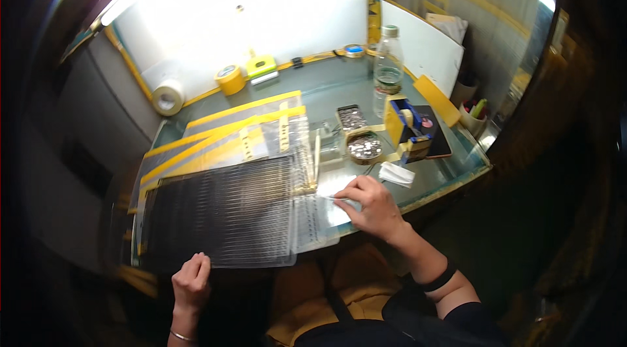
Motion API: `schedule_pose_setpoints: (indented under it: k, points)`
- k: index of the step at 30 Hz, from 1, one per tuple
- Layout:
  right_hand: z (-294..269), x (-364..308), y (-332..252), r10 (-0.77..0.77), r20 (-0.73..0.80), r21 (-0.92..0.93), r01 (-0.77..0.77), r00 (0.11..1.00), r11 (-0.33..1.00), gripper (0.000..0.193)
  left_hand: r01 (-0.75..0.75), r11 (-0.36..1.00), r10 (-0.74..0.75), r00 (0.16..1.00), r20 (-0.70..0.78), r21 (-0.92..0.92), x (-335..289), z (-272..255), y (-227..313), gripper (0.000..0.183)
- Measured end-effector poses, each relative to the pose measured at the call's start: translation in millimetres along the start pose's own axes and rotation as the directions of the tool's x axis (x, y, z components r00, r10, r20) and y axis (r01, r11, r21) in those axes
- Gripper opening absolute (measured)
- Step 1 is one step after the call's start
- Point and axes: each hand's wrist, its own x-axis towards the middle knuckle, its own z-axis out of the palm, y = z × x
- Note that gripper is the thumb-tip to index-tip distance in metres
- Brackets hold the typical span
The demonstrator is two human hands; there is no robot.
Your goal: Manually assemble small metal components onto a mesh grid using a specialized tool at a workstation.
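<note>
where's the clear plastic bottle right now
In the head view the clear plastic bottle stands upright at the table's far right, just behind the blue and yellow tape dispenser.

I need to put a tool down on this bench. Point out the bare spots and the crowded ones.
Bare table shows behind the ribbed trays, between the yellow tape roll and the plastic bottle. A smaller patch lies at the right front edge, past the white cloth. It is crowded around the round dish of small parts and the blue tape dispenser.
</note>
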Motion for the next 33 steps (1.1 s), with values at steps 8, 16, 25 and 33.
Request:
schedule_pose_setpoints:
  k: [8,16,25,33]
  points:
    - [-4.8,6.5,-33.9,0.322,0.737,0.540,-0.804,0.594,0.248,0.072,0.147,0.988,-0.153,0.978,-0.140,-0.056,-25.7,-18.9,16.3,0.019]
    - [5.6,25.4,-65.8,0.314,0.869,0.445,-0.882,0.384,-0.154,0.032,-0.072,0.992,0.051,0.981,-0.185,-0.106,-46.6,-10.5,53.2,0.019]
    - [16.9,18.7,-85.7,0.321,0.594,0.722,-0.665,0.738,0.192,0.042,-0.029,0.896,0.003,0.998,-0.061,-0.442,-29.2,-25.7,29.4,0.048]
    - [-32.2,49.6,-78.7,0.199,0.125,0.831,-0.212,0.972,0.514,0.050,0.607,0.565,-0.817,0.507,-0.275,-0.559,-50.5,-18.0,-176.6,0.117]
